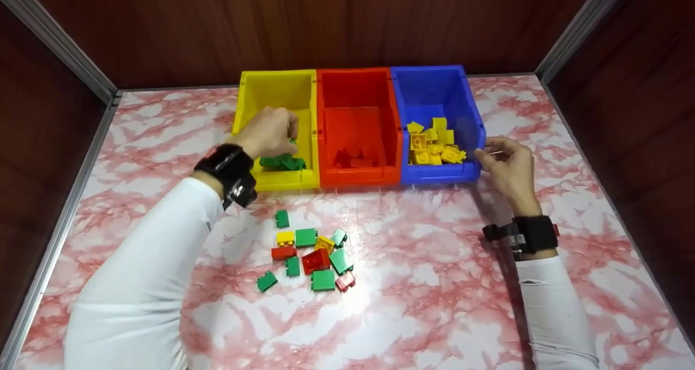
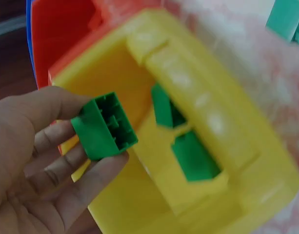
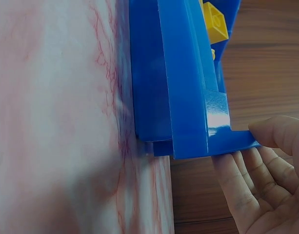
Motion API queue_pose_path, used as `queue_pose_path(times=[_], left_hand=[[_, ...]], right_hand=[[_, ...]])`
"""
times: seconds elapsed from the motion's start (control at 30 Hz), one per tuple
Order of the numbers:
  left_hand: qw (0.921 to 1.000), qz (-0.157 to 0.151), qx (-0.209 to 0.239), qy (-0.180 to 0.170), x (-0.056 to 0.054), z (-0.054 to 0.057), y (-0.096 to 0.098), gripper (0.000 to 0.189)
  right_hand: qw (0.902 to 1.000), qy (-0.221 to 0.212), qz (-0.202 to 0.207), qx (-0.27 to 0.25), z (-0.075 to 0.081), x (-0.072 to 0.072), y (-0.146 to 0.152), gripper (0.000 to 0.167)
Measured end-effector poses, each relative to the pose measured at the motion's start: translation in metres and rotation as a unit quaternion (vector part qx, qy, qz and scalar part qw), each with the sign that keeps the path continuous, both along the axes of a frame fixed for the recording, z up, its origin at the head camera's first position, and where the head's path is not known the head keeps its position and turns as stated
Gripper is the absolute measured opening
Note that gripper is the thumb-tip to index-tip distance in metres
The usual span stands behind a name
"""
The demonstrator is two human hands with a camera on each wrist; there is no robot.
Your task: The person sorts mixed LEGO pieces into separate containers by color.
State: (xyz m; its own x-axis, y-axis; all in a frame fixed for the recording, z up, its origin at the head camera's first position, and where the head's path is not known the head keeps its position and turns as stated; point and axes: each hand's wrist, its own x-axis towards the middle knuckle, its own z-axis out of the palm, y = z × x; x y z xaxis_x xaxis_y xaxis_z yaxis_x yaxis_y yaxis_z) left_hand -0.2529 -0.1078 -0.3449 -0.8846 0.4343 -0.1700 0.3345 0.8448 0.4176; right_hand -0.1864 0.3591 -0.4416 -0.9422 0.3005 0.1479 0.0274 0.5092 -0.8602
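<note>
My left hand (image 1: 270,131) is over the yellow bin (image 1: 277,181). In the left wrist view its thumb and fingers pinch a green toy brick (image 2: 104,126), hollow side showing, above several green bricks (image 2: 195,158) lying in that bin. At the far right, my right hand (image 1: 510,169) grips the side wall of the blue bin (image 1: 442,173), thumb on the rim and fingers against the outside, as the right wrist view shows. Several yellow bricks (image 1: 429,146) are in the blue bin. Between the two stands the red bin (image 1: 358,176), holding a few red bricks (image 1: 361,162).
On the marbled tabletop (image 1: 423,294) in front of the bins lies a loose group of green, red and yellow bricks, among them a green brick (image 1: 323,280) and a red brick (image 1: 315,261). Dark wooden panels (image 1: 347,27) stand behind and at both sides.
</note>
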Motion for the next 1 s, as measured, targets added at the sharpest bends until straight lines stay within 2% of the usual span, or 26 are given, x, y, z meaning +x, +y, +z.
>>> queue_pose_path(times=[0.17, 0.37, 0.5, 0.67, 0.8, 1.0], left_hand=[[0.9998, -0.007, -0.018, 0.005, -0.021, -0.004, 0.002, 0.015], [0.9998, -0.017, -0.008, 0.007, -0.036, -0.021, 0.015, 0.012], [1.0000, -0.007, -0.004, -0.004, -0.042, -0.032, 0.017, 0.012], [0.9999, 0.010, -0.001, -0.008, -0.047, -0.043, 0.012, 0.017], [0.9998, 0.013, -0.003, -0.015, -0.050, -0.048, 0.008, 0.020], [0.9997, 0.008, -0.006, -0.023, -0.051, -0.054, 0.009, 0.018]], right_hand=[[1.0000, -0.001, 0.001, -0.001, 0.002, 0.000, 0.001, 0.031], [0.9999, -0.008, -0.003, 0.005, 0.001, 0.000, 0.000, 0.030], [0.9999, -0.011, 0.001, 0.001, 0.000, 0.000, -0.003, 0.030], [1.0000, -0.005, 0.007, -0.001, 0.001, 0.001, -0.005, 0.030], [0.9999, 0.006, 0.009, -0.006, 0.001, 0.002, -0.004, 0.030], [1.0000, -0.002, 0.006, -0.005, 0.000, 0.001, -0.002, 0.030]])
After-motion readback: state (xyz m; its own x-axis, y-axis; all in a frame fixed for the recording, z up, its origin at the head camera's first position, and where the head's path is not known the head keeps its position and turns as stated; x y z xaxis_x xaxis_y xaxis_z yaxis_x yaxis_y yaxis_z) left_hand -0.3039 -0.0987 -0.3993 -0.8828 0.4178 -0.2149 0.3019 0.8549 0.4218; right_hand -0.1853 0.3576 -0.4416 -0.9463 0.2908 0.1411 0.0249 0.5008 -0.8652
